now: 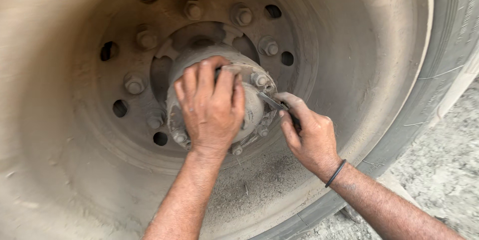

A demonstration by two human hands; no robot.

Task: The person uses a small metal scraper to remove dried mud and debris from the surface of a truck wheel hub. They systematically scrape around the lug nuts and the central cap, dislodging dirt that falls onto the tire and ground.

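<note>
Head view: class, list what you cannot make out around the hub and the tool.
- Hub face, head view: covered by the left hand.
- Tool handle: hidden inside the right hand.
- Tire, upper side: cut off by the frame edge.
- Wheel, left side: blurred.

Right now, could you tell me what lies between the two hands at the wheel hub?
In the head view, a slim metal tool spans the gap: the right hand holds it against the hub cap, which the left hand covers.
</note>
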